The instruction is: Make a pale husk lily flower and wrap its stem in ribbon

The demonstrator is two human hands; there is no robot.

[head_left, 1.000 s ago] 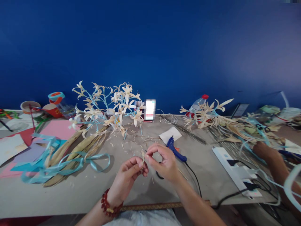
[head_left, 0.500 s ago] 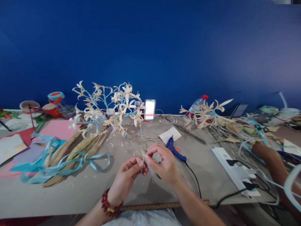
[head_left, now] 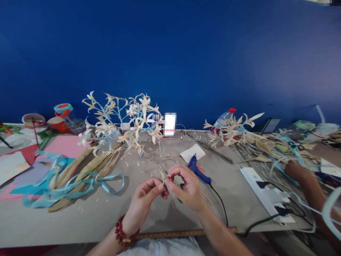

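Observation:
A small pale dried-husk piece point(head_left: 162, 174) with a split, petal-like top stands upright between my hands over the table. My left hand point(head_left: 146, 195), wearing a red bead bracelet point(head_left: 124, 231), pinches its lower part between thumb and fingertips. From the other side, my right hand point(head_left: 188, 188) has thumb and forefinger closed together at the husk, and the fingertips hide just what they grip. A blue hot glue gun point(head_left: 198, 170) lies beyond my right hand, its nozzle towards a white paper point(head_left: 192, 152).
Husk flowers point(head_left: 144, 121) on blue stems stand behind. Blue ribbon point(head_left: 80, 188) and dried husks point(head_left: 85, 167) lie left, among coloured paper point(head_left: 68, 146). A power strip point(head_left: 263, 193) with cables lies right, near another person's hand point(head_left: 297, 172) and wire stems point(head_left: 218, 153).
My right hand has shifted very slightly right, its fingertips drawn a little away from the left hand's. My left hand keeps its pinch on the husk piece.

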